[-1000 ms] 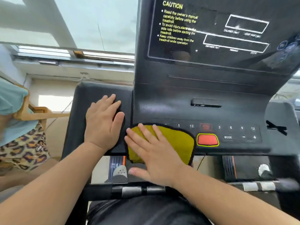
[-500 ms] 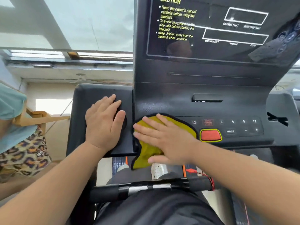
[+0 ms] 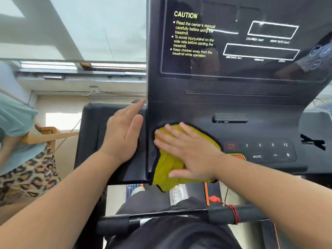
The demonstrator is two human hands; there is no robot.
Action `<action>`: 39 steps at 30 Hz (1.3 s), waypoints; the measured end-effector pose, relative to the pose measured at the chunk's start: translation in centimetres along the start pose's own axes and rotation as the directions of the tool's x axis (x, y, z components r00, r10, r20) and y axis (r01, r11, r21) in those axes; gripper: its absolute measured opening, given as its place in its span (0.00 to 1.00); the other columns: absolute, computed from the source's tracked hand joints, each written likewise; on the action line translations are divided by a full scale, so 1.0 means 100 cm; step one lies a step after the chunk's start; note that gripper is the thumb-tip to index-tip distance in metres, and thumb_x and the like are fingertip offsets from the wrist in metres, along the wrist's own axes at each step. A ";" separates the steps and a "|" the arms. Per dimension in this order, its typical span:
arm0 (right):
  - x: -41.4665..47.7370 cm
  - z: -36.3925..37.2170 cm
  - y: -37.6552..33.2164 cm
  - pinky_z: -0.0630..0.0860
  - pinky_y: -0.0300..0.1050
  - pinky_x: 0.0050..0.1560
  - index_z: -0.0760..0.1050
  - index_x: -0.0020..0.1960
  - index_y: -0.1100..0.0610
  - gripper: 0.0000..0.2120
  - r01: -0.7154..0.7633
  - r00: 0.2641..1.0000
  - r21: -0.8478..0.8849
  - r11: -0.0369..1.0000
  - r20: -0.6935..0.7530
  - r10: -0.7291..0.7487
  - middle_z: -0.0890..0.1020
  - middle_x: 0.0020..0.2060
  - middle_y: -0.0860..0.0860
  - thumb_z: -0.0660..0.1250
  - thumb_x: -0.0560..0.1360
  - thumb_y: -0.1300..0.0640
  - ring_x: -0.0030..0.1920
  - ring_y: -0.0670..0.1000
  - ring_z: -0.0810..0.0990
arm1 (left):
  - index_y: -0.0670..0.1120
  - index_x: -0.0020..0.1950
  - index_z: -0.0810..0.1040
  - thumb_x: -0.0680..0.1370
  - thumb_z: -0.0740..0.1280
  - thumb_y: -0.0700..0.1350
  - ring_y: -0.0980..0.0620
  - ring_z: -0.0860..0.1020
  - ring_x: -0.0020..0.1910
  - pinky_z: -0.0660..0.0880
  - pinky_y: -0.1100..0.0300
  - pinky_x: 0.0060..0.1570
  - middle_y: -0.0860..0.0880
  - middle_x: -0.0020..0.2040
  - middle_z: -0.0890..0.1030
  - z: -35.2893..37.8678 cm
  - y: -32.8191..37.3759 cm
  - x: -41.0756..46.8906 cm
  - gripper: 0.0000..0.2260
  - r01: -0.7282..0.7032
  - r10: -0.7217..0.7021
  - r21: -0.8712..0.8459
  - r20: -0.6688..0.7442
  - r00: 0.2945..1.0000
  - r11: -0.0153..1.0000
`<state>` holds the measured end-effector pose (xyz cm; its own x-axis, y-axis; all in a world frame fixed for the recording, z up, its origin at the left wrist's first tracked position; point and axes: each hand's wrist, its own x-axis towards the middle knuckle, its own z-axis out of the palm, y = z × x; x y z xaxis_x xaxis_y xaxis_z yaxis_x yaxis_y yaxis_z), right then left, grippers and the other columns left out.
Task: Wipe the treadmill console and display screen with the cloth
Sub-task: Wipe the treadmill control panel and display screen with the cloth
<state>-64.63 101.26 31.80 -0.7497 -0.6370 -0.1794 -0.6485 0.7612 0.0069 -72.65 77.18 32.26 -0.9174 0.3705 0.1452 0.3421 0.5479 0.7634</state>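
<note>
A yellow cloth with a dark hem (image 3: 168,169) lies on the left end of the black treadmill console (image 3: 260,123), its lower edge hanging over the console's front. My right hand (image 3: 188,151) presses flat on the cloth with straight, spread fingers pointing left. It covers most of the red button (image 3: 239,156). My left hand (image 3: 124,133) lies with straight fingers on the black left side wing (image 3: 93,133), fingertips near the console's edge. Above, the dark display screen (image 3: 251,42) shows a yellow CAUTION text and white boxes.
Number, MODE, minus and plus keys (image 3: 269,150) sit right of the cloth. A black handlebar (image 3: 179,218) with a red cord crosses below. Another person in a teal top and leopard-print shorts (image 3: 21,159) stands at the left. A slot (image 3: 230,118) is above the keys.
My right hand has slid the cloth leftward and up to the console's left corner, now covering the red button. My left hand has stretched forward, its fingers straighter and nearer the console edge.
</note>
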 end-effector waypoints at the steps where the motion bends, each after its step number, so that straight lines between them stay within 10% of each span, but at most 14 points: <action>1: 0.001 -0.006 0.016 0.45 0.63 0.81 0.51 0.84 0.52 0.43 -0.054 0.999 -0.033 0.998 -0.005 0.054 0.50 0.83 0.51 0.49 0.79 0.27 0.83 0.58 0.49 | 0.47 0.77 0.70 0.84 0.47 0.60 0.47 0.73 0.72 0.67 0.39 0.70 0.48 0.72 0.76 0.000 -0.001 0.001 0.28 -0.025 0.027 -0.052 0.027 0.999 0.998; 8: 0.046 0.019 -0.001 0.55 0.68 0.78 0.47 0.84 0.54 0.30 -0.363 0.920 -0.239 0.900 -0.244 0.306 0.54 0.83 0.55 0.54 0.85 0.56 0.81 0.63 0.57 | 0.49 0.75 0.70 0.84 0.48 0.54 0.60 0.73 0.70 0.66 0.63 0.72 0.54 0.71 0.76 -0.001 0.003 0.002 0.24 0.087 -0.085 -0.312 0.018 0.996 0.946; 14: 0.025 0.002 -0.035 0.38 0.64 0.81 0.49 0.84 0.52 0.43 -0.110 0.992 0.136 0.985 -0.050 0.118 0.47 0.84 0.50 0.51 0.79 0.28 0.83 0.56 0.40 | 0.47 0.77 0.68 0.85 0.47 0.52 0.56 0.74 0.69 0.65 0.70 0.67 0.50 0.72 0.75 -0.004 0.008 0.013 0.24 0.068 -0.070 -0.230 0.002 0.998 0.971; 19: 0.013 -0.001 -0.003 0.44 0.65 0.81 0.49 0.84 0.55 0.45 -0.345 0.934 0.059 0.937 -0.081 0.349 0.47 0.84 0.52 0.47 0.79 0.26 0.83 0.58 0.43 | 0.52 0.77 0.69 0.81 0.44 0.63 0.61 0.74 0.66 0.66 0.70 0.64 0.56 0.72 0.75 -0.005 0.021 0.027 0.31 0.100 -0.105 -0.326 0.000 0.994 0.940; 28: 0.092 -0.068 0.028 0.33 0.59 0.80 0.41 0.83 0.57 0.44 -0.269 0.937 -0.206 0.941 -0.282 0.206 0.42 0.83 0.53 0.45 0.80 0.28 0.83 0.56 0.39 | 0.48 0.80 0.64 0.79 0.45 0.65 0.57 0.72 0.70 0.68 0.61 0.69 0.53 0.73 0.73 -0.013 0.036 0.049 0.35 0.093 -0.165 -0.440 -0.128 0.978 0.893; 39: 0.037 -0.044 0.033 0.40 0.66 0.80 0.44 0.83 0.62 0.47 -0.599 0.755 -0.006 0.800 -0.337 0.563 0.44 0.83 0.60 0.44 0.80 0.27 0.83 0.61 0.39 | 0.53 0.76 0.70 0.78 0.47 0.66 0.57 0.75 0.66 0.71 0.55 0.67 0.56 0.72 0.75 -0.026 0.071 0.090 0.32 0.049 -0.137 -0.463 -0.158 0.978 0.885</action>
<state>-70.11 100.84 35.48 -0.9754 -0.0935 0.1997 -0.0706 0.9904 0.1189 -78.98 82.46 40.64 -0.9762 0.1683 0.1366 0.1631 0.1557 0.9742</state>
